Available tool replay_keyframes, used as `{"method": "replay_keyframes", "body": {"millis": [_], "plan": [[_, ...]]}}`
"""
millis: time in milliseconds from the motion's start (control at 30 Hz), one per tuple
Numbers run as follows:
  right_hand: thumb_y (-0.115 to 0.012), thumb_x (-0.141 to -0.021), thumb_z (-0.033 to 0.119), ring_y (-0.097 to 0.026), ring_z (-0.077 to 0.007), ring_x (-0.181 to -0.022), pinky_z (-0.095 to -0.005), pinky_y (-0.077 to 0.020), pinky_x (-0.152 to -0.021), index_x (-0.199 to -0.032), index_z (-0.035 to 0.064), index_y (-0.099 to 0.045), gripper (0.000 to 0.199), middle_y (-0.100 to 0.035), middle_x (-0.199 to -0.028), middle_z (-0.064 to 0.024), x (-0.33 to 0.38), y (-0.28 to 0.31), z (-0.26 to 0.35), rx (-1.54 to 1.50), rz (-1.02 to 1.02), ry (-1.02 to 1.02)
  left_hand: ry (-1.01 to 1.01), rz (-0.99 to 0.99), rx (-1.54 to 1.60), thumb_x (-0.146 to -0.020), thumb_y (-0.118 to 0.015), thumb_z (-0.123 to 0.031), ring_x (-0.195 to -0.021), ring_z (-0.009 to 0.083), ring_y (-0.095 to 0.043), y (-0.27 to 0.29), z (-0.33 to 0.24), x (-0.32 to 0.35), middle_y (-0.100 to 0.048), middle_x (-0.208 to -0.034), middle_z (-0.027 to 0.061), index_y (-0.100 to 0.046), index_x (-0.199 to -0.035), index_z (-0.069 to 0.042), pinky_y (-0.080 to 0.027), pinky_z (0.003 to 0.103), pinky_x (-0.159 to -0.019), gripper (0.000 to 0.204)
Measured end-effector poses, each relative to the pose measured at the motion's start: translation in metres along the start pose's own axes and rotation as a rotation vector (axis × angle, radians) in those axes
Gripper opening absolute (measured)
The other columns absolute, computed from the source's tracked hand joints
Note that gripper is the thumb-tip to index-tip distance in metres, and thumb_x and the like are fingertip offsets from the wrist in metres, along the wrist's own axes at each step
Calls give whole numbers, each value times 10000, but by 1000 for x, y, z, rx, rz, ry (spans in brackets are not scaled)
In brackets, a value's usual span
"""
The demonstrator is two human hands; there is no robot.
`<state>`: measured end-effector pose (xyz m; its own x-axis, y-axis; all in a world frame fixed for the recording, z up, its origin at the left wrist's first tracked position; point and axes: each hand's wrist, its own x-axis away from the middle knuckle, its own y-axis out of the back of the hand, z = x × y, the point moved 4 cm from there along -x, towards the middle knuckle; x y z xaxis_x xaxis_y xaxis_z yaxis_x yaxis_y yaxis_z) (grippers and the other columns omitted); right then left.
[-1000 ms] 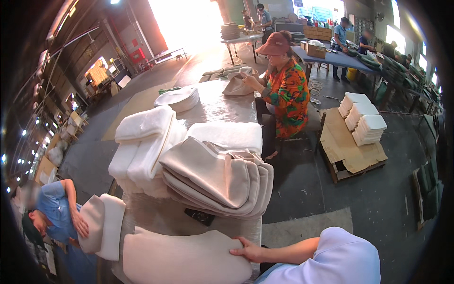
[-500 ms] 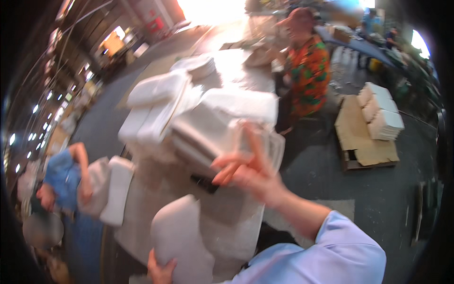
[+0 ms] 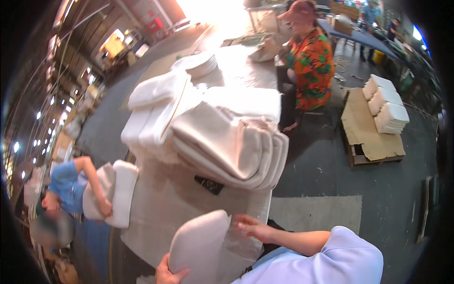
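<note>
My left hand (image 3: 171,270) grips the lower left edge of a white, rounded foam pad (image 3: 201,244), which stands tilted above the near end of the table. A thin pointed bit sticks out at the pad's upper right corner. Just right of that corner hovers my right hand (image 3: 254,228), fingers stretched and apart, with nothing visible in it. Beyond both hands lies a stack of grey-beige fabric covers (image 3: 222,142), folded over with rounded ends. A small black flat object (image 3: 209,184) rests on the table in front of the stack.
White pads (image 3: 153,111) are piled behind the covers on the pale table (image 3: 156,199). At left, a person in blue (image 3: 71,182) holds a beige cover against a white pad. Far right of the table sits a person in an orange patterned shirt (image 3: 312,66). White stacks (image 3: 390,111) stand on a cardboard-topped pallet (image 3: 364,128).
My right hand has come back from over the cover stack to beside the pad's upper corner. The pad in my left hand has shifted slightly right and down in view.
</note>
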<state>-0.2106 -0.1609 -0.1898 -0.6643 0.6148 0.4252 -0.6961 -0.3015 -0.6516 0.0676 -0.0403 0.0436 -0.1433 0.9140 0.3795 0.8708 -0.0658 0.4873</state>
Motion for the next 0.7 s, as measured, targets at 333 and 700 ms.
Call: {"method": "replay_keyframes", "body": {"millis": [333, 700], "plan": [[-654, -1060, 270, -635, -193, -1075, -422, -519, -965, -1127, 112, -603, 178, -647, -1096, -18, 27, 55, -43, -354, -239, 9, -52, 218, -151, -816, -802, -79, -1089, 271, -719, -70, -58, -29, -749, -1161, 190, -566, -1403, -28, -552, 390, -957, 635], [-533, -1090, 449, -641, -262, -1067, -470, -514, -977, -1270, 149, -631, 363, -673, -1163, -54, 49, 82, -70, -779, -71, -213, -177, 364, -455, -823, -751, -122, -1157, 444, -672, -102, -63, -51, -702, -1193, 268, -558, -1407, -80, -544, 471, -965, 617]]}}
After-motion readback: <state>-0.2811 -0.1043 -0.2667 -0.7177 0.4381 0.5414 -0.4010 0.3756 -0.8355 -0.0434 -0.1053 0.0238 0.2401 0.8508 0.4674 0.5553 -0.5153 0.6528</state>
